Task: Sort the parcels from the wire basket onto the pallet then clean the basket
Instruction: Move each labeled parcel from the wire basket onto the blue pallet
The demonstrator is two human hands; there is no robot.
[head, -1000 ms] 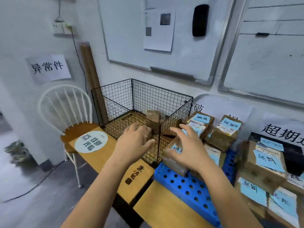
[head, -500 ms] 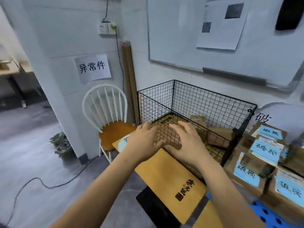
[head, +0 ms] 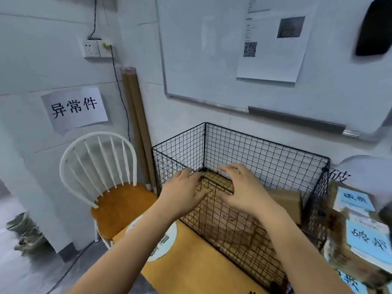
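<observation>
Where parcels [head: 284,200] lie, wire basket [head: 265,149] is black.

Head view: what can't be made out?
All head view:
- Parcels in the basket: right hand and front mesh hide most; count unclear.
- Left hand: blurred; contact with the mesh unclear.
- Labelled parcels: cut by the right edge, blurred.
- Pallet: not in frame.
</observation>
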